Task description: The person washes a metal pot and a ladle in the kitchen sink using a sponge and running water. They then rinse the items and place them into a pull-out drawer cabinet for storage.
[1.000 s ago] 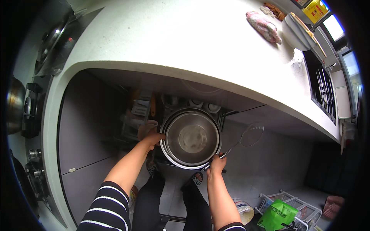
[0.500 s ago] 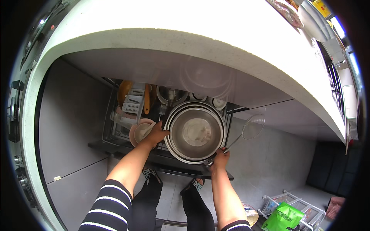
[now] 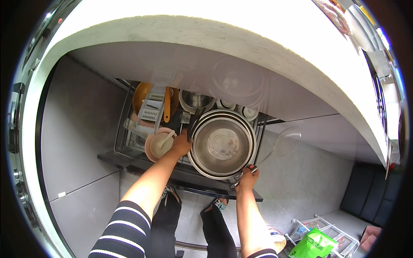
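A stack of nested stainless steel bowls (image 3: 223, 144) sits at the right side of a pulled-out drawer rack. At its left rim, my left hand (image 3: 182, 143) is closed on the edge. My right hand (image 3: 247, 178) is closed round the handle of a long wire strainer (image 3: 287, 142), beside the stack's near right rim. The strainer's round mesh head reaches out past the drawer's right side. Left of my left hand is a pale bowl (image 3: 157, 149) with a white spoon (image 3: 165, 139) in it, inside a pink bowl (image 3: 149, 154).
Farther back in the rack are a brown pan (image 3: 138, 98), a white grater (image 3: 152, 107), a wooden spatula (image 3: 167, 109) and a steel pot (image 3: 197, 101). The white countertop (image 3: 172, 26) overhangs the drawer. A black drawer front (image 3: 185, 182) stands before my legs. A green bag (image 3: 314, 244) lies at lower right.
The view has shifted slightly. My left hand has moved a little up and right along the bowls' rim. My right hand keeps hold of the strainer; the bowl stack has barely moved.
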Available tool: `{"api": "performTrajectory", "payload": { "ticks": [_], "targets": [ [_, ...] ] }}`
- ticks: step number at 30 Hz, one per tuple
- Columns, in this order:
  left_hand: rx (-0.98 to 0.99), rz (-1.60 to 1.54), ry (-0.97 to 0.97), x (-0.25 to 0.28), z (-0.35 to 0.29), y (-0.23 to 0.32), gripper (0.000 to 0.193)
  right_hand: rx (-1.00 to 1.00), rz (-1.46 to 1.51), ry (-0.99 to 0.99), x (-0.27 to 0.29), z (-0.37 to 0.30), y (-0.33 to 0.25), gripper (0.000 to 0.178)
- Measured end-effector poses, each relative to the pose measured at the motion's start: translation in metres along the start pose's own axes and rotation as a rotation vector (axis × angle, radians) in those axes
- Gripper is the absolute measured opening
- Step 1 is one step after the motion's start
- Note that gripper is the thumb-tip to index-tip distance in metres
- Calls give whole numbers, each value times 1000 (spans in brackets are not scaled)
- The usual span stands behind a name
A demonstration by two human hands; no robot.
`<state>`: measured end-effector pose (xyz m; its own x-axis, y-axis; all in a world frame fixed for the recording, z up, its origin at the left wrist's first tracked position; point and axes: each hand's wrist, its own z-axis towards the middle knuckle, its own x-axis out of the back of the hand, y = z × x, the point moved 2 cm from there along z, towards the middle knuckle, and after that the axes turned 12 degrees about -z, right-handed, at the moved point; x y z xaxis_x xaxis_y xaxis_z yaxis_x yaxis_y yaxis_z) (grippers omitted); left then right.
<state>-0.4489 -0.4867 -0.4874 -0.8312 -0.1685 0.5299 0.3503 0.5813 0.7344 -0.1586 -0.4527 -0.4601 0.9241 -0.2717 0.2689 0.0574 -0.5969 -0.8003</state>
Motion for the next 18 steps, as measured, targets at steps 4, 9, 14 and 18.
{"api": "performTrajectory", "payload": {
  "ticks": [4, 9, 14, 18],
  "targets": [
    [15, 64, 32, 25, -22, 14, 43, 32, -20, -74, 22, -16, -14, 35],
    [325, -581, 134, 58, -74, 23, 22, -22, -104, -194, 52, -68, -67, 21],
    [511, -1148, 188, 76, -127, 47, 22, 85, -454, -288, 86, -108, -75, 14],
    [541, -1399, 241, 82, -159, 58, 23, 44, -500, -426, 103, -156, -68, 10]
  ]
}}
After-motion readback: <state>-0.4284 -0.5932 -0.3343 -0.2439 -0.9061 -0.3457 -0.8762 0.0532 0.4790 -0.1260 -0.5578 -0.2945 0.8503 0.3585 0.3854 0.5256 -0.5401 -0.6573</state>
